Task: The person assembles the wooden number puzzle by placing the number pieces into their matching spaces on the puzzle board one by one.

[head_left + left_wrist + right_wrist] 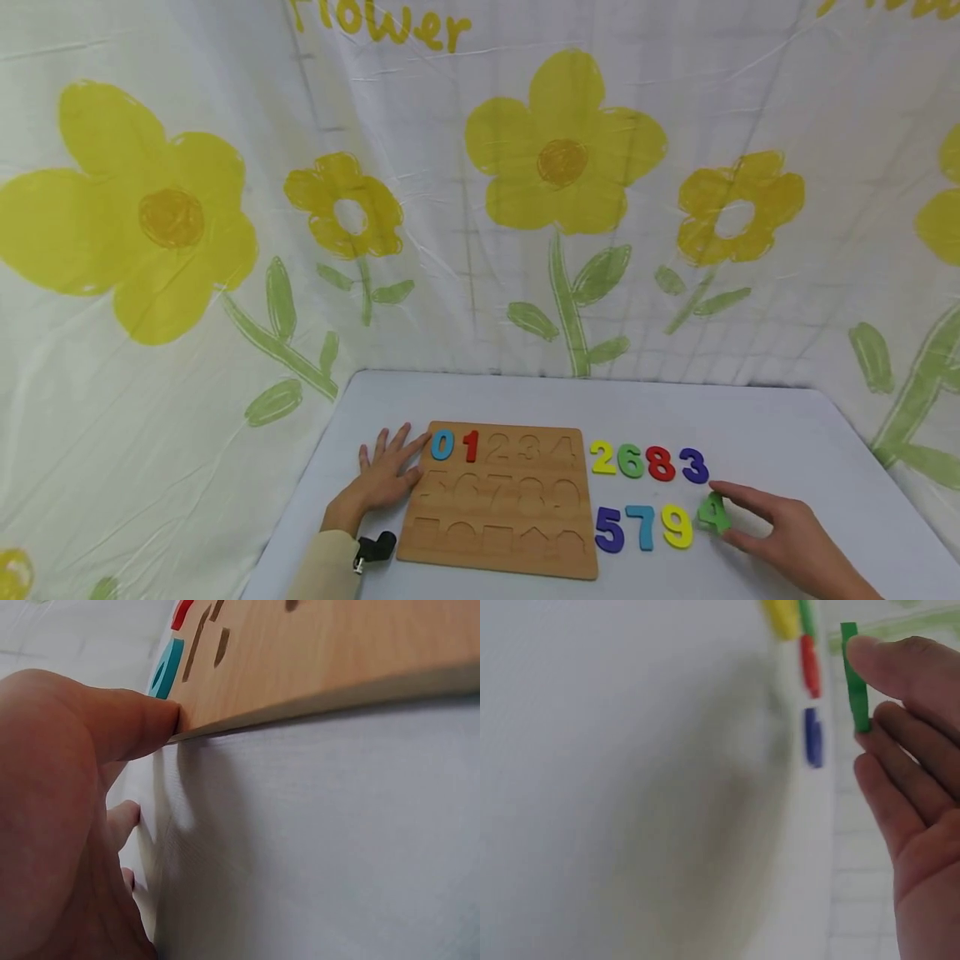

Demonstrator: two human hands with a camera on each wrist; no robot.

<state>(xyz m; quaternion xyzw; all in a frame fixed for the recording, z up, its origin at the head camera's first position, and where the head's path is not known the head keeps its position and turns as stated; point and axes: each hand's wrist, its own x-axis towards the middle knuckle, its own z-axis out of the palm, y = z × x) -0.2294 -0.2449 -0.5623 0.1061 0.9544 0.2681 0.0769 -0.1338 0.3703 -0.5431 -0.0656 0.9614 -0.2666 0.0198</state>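
A: Starting big: where is the board?
B: Lower centre, flat on the table. The left hand lies spread against its left edge.
A: And the right hand?
B: Lower right, fingers seemingly pinching the green 4, tilted up.

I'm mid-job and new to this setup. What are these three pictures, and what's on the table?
No machine here: a person works with bare hands. The wide picture comes from a head camera; the other two come from cameras on each wrist. On the grey table lies a wooden number board with a blue 0 and a red 1 already seated. The left hand rests flat against the board's left edge; its wrist view shows the thumb touching that edge. Loose coloured numbers lie right of the board. The right hand pinches the green 4, seen edge-on in its wrist view.
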